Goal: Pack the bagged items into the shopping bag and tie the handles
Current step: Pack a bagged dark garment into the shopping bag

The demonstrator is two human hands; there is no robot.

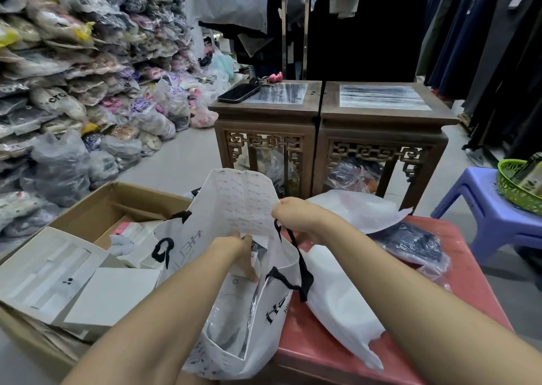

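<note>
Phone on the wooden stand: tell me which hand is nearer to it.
Left. The left hand is almost straight below the phone in the picture; the right hand is off to its right. Both are far from it.

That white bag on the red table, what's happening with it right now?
A person is packing the white shopping bag, which sits at the edge of the red table. Both hands hold a printed white pouch above its open mouth: the left hand grips its lower edge, the right hand its side. The black handles hang loose, untied. A dark bagged item waits on the table.
</note>
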